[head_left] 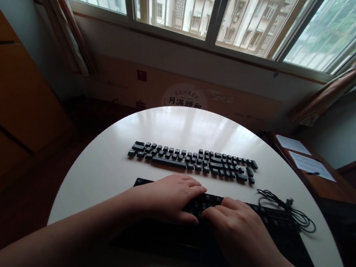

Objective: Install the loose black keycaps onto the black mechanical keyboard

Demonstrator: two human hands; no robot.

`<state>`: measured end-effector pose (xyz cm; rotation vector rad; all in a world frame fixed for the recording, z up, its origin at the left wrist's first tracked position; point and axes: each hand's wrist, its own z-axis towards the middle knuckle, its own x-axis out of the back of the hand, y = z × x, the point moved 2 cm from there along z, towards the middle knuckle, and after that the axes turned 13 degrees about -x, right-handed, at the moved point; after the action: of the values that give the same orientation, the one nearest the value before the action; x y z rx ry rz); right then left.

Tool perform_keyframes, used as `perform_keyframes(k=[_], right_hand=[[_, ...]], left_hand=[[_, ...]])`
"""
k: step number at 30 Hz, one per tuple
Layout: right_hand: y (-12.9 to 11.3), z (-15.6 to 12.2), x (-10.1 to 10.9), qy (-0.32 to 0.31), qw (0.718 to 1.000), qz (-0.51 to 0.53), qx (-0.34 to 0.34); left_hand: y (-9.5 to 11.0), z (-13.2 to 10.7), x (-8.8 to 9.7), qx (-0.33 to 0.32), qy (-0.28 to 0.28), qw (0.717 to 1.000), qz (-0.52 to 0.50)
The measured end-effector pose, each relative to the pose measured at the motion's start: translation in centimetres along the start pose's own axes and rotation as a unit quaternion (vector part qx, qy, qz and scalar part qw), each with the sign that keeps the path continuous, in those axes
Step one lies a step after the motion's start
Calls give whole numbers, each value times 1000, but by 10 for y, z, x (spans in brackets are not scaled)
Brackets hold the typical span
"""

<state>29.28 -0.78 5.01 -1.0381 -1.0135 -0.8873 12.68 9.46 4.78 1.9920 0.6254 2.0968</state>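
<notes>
A black keyboard (139,182) lies in front of me, largely covered by my hands. Resting flat across its middle is my left hand (175,197), fingers stretched toward the right and thumb apart. Beside it, my right hand (235,219) presses down on the keyboard with its fingers curled together; whatever they may hold is hidden. Behind the keyboard, loose black keycaps are laid out in rows, with a long space bar (169,163) in the front row. A coiled black cable (300,219) lies over the keyboard's right end.
A dark mat (305,262) lies beneath the keyboard on the round white table (81,182). To the right, a brown side table (349,190) carries papers (312,165) and a pen (313,173). An orange-brown cabinet (7,96) stands at left; barred windows are ahead.
</notes>
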Motion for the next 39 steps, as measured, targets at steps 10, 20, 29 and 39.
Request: perform_keyframes(k=[10, 20, 29, 39], right_hand=[[5, 5, -2, -37, 999, -12, 14], [6, 6, 2, -48, 999, 16, 15], [17, 8, 3, -93, 995, 19, 1], [11, 8, 4, -85, 996, -2, 34]], left_hand=[[-2, -2, -1, -6, 5, 1000, -5], [-2, -3, 0, 2, -3, 1000, -13], [1, -4, 3, 6, -6, 1000, -22], [1, -2, 3, 6, -12, 1000, -18]])
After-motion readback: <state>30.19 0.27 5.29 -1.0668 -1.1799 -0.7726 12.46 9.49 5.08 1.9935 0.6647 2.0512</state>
